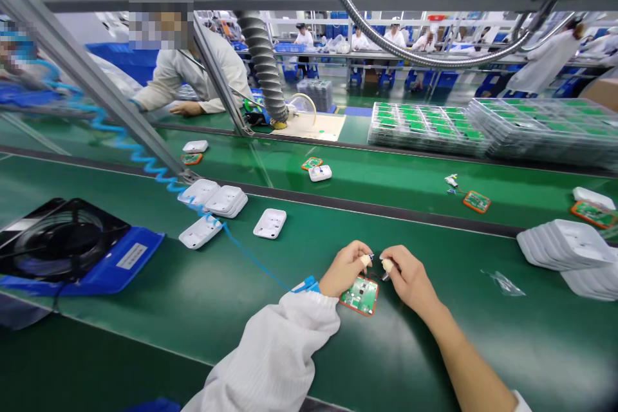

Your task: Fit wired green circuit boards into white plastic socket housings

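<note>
Hands [374, 270] low over the green circuit board [360, 296], fingertips of both pinched together on its small wires [375, 260].

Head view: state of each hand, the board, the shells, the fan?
Left hand: fingertips pinched over the board's top edge.
Right hand: pinching a small part, too small to identify.
Board: flat on the mat, green face up.
Shell: open side up, apart from the stack.
Fan: lying flat, spin unclear.
</note>
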A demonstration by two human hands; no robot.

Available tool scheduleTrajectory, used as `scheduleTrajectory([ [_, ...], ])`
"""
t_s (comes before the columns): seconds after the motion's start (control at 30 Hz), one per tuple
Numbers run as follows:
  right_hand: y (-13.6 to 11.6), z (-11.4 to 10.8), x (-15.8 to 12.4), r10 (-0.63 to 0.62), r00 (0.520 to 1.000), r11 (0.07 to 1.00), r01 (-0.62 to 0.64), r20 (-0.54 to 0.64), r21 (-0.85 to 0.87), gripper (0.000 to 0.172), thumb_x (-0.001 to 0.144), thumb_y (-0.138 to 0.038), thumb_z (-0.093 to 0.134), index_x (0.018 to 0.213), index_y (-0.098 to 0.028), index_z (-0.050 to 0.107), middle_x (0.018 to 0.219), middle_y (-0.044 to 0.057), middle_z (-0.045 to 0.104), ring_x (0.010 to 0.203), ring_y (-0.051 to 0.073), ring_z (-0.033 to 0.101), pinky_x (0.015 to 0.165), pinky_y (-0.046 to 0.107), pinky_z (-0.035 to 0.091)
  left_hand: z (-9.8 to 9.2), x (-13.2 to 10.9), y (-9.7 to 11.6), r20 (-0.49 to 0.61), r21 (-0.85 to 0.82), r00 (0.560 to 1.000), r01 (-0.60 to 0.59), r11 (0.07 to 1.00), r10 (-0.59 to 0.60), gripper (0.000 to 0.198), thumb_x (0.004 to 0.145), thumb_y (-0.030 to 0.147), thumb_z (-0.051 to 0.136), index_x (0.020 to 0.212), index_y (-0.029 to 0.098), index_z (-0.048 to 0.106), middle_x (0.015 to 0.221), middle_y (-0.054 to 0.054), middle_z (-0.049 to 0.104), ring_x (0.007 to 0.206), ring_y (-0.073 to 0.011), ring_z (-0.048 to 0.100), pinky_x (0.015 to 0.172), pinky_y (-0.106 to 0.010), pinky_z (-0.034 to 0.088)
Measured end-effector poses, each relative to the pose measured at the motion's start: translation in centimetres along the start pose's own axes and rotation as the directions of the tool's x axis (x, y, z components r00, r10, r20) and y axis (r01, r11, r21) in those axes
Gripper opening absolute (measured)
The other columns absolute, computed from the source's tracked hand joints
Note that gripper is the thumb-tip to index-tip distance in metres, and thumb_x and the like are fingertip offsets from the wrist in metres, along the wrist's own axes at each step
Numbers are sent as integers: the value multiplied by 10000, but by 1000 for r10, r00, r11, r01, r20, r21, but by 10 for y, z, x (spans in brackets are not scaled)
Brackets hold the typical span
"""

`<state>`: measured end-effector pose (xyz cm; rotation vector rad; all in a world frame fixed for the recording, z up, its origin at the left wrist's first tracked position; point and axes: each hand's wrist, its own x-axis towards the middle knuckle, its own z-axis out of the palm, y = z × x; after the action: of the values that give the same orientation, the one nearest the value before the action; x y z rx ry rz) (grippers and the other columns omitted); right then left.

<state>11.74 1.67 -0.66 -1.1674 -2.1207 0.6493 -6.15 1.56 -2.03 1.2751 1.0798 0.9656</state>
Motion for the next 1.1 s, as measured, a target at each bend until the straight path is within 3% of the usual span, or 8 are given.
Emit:
scheduleTrajectory([
  [0.47,-3,1,0,-54,998,998,56,42,-35,162,872,-143,379,883,-201,531,864,38,542,805,167,504,721,295,390,2,-1,-1,26,113,999,-28,993,25,143,761,252,543,832,132,575,760,-19,593,668,-109,512,620,-222,396],
  [1.1,0,-4,1,-46,997,994,52,60,-97,177,849,-102,388,881,-206,529,858,30,545,821,170,497,734,294,380,3,0,4,18,26,1000,1,1000,-2,158,738,241,561,840,121,576,757,-22,587,653,-107,515,636,-235,416],
])
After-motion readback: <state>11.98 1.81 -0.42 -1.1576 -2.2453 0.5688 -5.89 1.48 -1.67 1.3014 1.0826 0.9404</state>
